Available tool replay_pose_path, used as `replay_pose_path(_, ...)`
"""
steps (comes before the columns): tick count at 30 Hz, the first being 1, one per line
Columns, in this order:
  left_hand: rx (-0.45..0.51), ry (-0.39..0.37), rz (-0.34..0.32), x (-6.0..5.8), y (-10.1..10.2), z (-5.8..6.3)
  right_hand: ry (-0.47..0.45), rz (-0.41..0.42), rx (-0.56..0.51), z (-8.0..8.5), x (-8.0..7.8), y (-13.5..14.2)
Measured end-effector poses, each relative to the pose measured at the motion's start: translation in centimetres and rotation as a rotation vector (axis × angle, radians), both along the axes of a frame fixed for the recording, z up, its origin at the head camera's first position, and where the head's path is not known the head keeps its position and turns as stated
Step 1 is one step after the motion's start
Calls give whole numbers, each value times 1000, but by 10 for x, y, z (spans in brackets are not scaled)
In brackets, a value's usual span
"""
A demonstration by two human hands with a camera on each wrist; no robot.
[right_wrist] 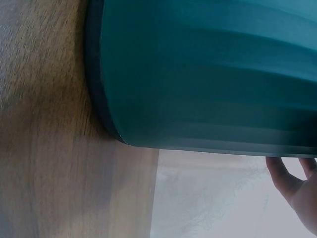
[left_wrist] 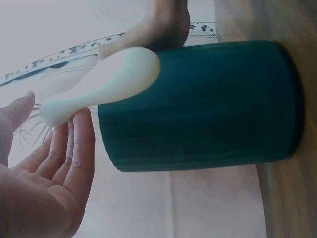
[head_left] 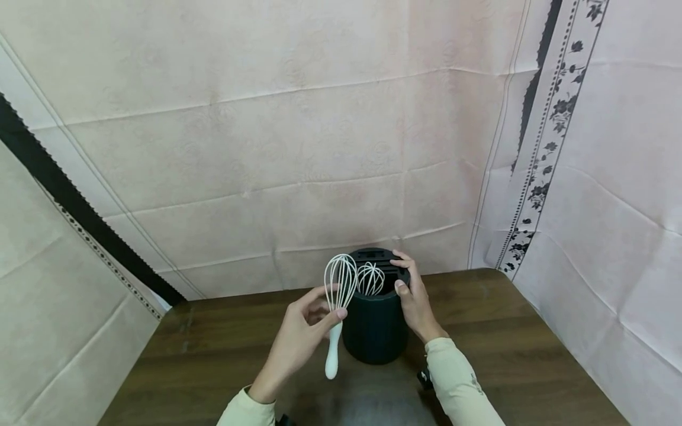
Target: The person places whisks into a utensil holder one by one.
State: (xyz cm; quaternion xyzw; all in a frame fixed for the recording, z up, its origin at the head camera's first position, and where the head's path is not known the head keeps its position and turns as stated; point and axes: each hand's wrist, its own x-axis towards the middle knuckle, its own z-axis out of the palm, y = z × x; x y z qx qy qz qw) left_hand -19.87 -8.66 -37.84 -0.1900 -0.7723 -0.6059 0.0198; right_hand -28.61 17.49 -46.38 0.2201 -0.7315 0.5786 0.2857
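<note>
A white whisk with a smooth handle hangs wires-up in my left hand, pinched between thumb and fingers near the base of its wires. The handle points down in front of a dark green round utensil holder. My right hand grips the holder's right rim, thumb at the near side and fingers over the back. Inside the holder a second white whisk stands with its wires up; its lower part is hidden. The holder's ribbed side fills much of the right wrist view.
The holder stands upright on a brown wooden table, near its far edge. Pale cloth hangs behind the table, with a floral-bordered cloth at the right. Inside the holder's top is a black slotted insert.
</note>
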Motion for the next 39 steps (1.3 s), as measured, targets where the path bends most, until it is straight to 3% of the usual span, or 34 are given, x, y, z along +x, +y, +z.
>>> replay_pose_path(24,105,21,-55,-10,29,20,20,7,-26,-1,-1,-2)
replay_pose_path(39,195,-39,-103,-18,38,24,8,14,-24,-3,-2,-3)
